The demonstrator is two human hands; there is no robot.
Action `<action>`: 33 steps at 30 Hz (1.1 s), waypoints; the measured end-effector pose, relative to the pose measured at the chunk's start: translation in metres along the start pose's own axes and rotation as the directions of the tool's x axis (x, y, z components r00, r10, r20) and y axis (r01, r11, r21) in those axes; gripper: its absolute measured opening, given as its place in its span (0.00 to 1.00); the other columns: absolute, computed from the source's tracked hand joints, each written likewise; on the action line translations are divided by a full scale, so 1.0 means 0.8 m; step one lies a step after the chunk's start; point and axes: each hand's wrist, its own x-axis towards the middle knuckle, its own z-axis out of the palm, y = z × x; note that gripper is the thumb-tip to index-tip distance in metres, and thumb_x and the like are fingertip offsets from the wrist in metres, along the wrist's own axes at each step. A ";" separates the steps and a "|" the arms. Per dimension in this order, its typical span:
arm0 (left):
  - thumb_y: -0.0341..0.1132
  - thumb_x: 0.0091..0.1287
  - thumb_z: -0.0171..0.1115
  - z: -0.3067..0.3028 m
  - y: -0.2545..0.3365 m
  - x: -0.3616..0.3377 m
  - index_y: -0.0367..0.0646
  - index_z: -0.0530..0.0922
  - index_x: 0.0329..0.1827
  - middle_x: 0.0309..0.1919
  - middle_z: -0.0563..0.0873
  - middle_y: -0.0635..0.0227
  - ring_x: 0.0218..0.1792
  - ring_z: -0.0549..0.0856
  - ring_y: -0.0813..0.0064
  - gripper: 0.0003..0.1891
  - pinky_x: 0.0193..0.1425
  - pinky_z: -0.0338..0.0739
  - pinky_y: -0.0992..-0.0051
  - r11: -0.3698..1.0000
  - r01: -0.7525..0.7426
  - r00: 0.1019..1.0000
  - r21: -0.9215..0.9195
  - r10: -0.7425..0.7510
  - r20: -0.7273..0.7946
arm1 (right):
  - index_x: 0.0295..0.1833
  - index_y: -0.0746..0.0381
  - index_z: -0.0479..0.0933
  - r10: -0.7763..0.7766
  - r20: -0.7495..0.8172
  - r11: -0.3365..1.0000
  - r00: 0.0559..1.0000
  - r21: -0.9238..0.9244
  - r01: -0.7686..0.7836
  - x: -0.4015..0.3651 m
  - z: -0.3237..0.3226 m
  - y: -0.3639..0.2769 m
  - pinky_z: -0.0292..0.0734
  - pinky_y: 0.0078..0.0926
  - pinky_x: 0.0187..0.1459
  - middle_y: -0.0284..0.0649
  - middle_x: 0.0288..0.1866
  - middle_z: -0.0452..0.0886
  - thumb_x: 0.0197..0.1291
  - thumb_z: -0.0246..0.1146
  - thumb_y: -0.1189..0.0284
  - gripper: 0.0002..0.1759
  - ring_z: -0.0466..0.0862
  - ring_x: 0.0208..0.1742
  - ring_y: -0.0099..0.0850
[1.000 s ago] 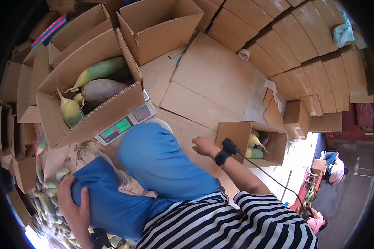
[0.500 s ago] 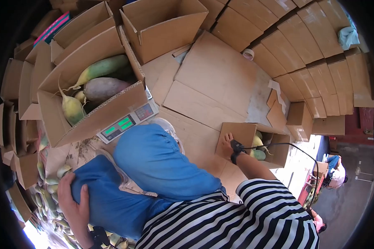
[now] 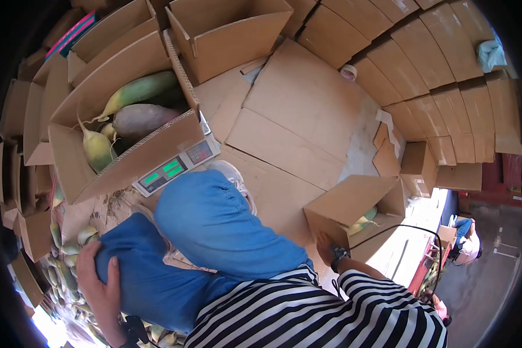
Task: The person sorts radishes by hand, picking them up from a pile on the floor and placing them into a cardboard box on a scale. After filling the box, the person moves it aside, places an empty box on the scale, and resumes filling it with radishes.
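Observation:
My right hand [image 3: 325, 240] grips the near bottom edge of a small cardboard box [image 3: 348, 211] that is tipped up off the floor; a green-white radish [image 3: 362, 219] shows inside it. My left hand [image 3: 98, 284] rests flat on my left knee in blue jeans [image 3: 151, 278]. In front of my knees, an open carton [image 3: 116, 145] with long green and purple radishes [image 3: 134, 93] sits on a digital scale [image 3: 174, 168] with a lit green display.
Flattened cardboard [image 3: 296, 116] covers the floor ahead. Empty open cartons [image 3: 226, 32] stand behind the scale and stacks of boxes [image 3: 441, 69] fill the right. Loose radishes [image 3: 64, 261] lie at lower left. Other people [image 3: 467, 243] crouch at the far right.
My right hand reached to the small box, took hold of its near edge and tipped it up toward me. My left hand has stayed on my knee.

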 end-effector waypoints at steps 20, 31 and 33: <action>0.33 0.65 0.63 0.006 0.005 -0.003 0.34 0.77 0.54 0.51 0.82 0.51 0.55 0.80 0.53 0.17 0.65 0.70 0.64 0.999 0.049 0.999 0.007 -0.049 -0.019 | 0.46 0.61 0.87 0.461 0.169 0.886 0.871 -0.152 -0.439 0.061 -0.089 0.244 0.68 0.55 0.63 0.50 0.49 0.86 0.55 0.54 0.42 0.34 0.83 0.56 0.47; 0.33 0.62 0.66 0.001 0.015 0.001 0.36 0.79 0.52 0.51 0.83 0.53 0.54 0.81 0.53 0.17 0.62 0.73 0.64 0.997 0.081 0.996 -0.001 -0.081 -0.031 | 0.53 0.51 0.86 0.380 0.420 0.924 0.824 -0.144 -0.353 0.088 -0.013 0.267 0.66 0.57 0.66 0.47 0.56 0.84 0.57 0.48 0.33 0.39 0.81 0.60 0.48; 0.33 0.62 0.67 0.001 0.014 0.001 0.36 0.79 0.52 0.50 0.83 0.53 0.53 0.82 0.53 0.17 0.62 0.73 0.63 0.996 0.085 0.995 -0.009 -0.086 -0.052 | 0.54 0.50 0.85 0.418 0.428 0.909 0.802 -0.200 -0.367 0.080 0.008 0.271 0.68 0.52 0.66 0.46 0.56 0.84 0.57 0.48 0.32 0.39 0.82 0.60 0.48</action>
